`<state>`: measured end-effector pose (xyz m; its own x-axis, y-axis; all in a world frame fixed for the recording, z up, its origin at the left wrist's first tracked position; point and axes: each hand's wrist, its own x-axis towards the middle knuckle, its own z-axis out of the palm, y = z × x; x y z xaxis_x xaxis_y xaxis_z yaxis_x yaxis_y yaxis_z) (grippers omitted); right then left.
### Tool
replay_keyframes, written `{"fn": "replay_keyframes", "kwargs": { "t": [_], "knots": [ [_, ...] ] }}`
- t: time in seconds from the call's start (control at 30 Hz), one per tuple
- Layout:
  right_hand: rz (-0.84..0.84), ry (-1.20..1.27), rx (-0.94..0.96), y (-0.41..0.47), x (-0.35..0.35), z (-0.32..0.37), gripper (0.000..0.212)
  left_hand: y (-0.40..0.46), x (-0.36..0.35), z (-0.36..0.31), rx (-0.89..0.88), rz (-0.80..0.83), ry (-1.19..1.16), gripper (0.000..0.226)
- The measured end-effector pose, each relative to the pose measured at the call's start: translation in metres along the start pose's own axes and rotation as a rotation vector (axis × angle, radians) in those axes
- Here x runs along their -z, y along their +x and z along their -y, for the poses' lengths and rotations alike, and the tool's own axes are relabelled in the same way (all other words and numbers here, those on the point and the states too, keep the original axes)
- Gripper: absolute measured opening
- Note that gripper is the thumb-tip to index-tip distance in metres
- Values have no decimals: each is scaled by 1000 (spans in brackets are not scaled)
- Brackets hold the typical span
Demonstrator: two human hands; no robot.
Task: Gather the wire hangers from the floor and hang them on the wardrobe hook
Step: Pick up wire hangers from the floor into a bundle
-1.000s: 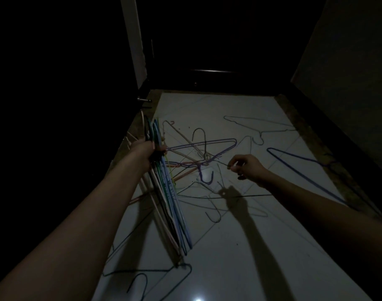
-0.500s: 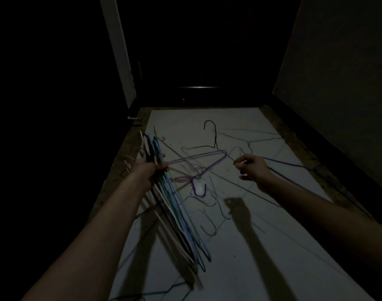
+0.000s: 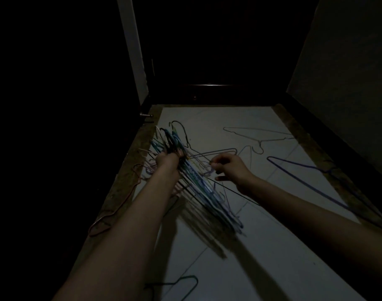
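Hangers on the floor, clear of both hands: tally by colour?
Pale grey hanger: 1
Blue hanger: 1
Dark green hanger: 1
Reddish hanger: 1
Total: 4 plainly visible. The bundle in the left hand is too blurred to count.

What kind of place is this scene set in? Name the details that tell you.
Probably a dim room or passage in a home: a pale tiled floor with a dark skirting edge, scattered thin wire clothes hangers, and tall dark furniture or a door with a small metal knob.
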<state>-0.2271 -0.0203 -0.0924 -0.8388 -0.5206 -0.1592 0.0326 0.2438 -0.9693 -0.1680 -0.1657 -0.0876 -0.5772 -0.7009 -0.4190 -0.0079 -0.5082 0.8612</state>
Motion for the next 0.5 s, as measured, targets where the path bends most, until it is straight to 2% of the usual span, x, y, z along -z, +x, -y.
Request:
{"fn": "replay_keyframes", "kwargs": {
  "t": [0.23, 0.4, 0.5],
  "knots": [
    [4, -57, 30, -2, -3, -7, 22, -3, -10, 4, 13, 9, -51, 46],
    [-3, -132, 89, 0, 6, -10, 11, -8, -13, 11, -1, 45, -82, 43],
    [23, -139, 100, 1, 8, -11, 12, -9, -14, 10, 29, 54, -87, 43]
  ]
}}
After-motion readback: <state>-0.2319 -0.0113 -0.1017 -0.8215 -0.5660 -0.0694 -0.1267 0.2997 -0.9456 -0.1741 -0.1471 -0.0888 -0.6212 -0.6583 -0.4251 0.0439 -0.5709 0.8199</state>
